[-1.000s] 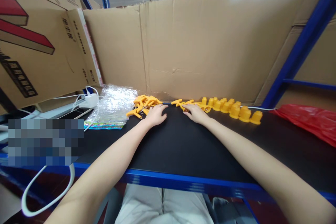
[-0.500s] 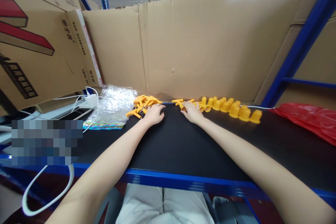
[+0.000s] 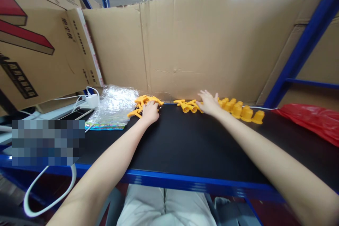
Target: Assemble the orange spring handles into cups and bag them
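My left hand rests on the right side of a pile of yellow T-shaped pieces with small dark metal chains. Its fingers are curled down into the pile, and what they hold, if anything, is hidden. My right hand is open, fingers spread, over the left end of a row of yellow cup-shaped pieces. Just left of it, yellow cups lie on their sides, mouths facing me. Other yellow T-shaped pieces lie behind these cups.
A clear plastic bag lies left of the pile. A white plug adapter with cables stands farther left. Red plastic covers the right end of the black tabletop. A cardboard wall closes off the back.
My right hand has moved right and spread its fingers, uncovering the cups lying on their sides. My left hand has shifted slightly left onto the pile, and its fingers have curled.
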Tool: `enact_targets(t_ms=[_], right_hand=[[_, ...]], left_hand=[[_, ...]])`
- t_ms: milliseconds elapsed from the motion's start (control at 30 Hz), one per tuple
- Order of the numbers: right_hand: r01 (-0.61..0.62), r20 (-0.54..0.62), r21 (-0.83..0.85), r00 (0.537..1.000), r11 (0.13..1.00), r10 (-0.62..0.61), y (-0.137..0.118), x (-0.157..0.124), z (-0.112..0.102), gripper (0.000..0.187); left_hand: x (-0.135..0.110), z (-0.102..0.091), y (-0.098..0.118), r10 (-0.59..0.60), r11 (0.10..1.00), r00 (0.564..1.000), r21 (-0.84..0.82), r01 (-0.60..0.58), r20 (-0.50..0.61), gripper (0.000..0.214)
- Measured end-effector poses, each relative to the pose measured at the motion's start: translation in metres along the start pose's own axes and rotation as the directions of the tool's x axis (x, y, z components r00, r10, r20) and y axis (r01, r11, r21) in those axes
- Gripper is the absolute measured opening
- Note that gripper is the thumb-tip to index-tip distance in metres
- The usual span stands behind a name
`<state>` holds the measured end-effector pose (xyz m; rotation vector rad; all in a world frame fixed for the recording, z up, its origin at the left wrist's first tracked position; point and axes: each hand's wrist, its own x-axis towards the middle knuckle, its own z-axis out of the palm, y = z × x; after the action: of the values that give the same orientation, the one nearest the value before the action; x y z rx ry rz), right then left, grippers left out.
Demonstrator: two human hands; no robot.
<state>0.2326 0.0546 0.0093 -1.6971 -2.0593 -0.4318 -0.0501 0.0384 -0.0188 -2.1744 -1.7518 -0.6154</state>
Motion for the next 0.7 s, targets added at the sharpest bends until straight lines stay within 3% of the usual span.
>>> enact_targets(t_ms=[133,233,300,500,700], right_hand=[[-0.146,-0.017,-0.080,0.989,0.986,0.145,0.040,-0.008,-0.006,0.047],[-0.260,-0.059,-0.116,0.965,0.959,0.254,0.064,-0.023,0.003,0.048],[-0.258,-0.019,-0.160,0.966,0.953,0.258,0.075,-0.031,0.010,0.051],[-0.229,0.111,-0.213,0.960,0.950,0.256,0.080,-0.036,0.016,0.049],[-0.239,0.106,-0.201,0.959,0.950,0.263,0.079,-0.035,0.008,0.046]], left_hand=[[-0.001,-0.002,0.001,-0.067,0.998,0.997,0.020,0.067,0.034,0.027],[-0.002,-0.004,0.002,-0.056,0.998,0.995,0.019,0.055,0.079,0.023],[-0.003,-0.005,0.003,-0.047,0.999,0.995,0.027,0.045,0.083,0.024],[-0.004,-0.010,0.005,-0.082,0.994,0.994,0.075,0.077,0.070,0.031],[-0.001,-0.014,0.005,-0.082,0.994,0.995,0.073,0.077,0.056,0.021]])
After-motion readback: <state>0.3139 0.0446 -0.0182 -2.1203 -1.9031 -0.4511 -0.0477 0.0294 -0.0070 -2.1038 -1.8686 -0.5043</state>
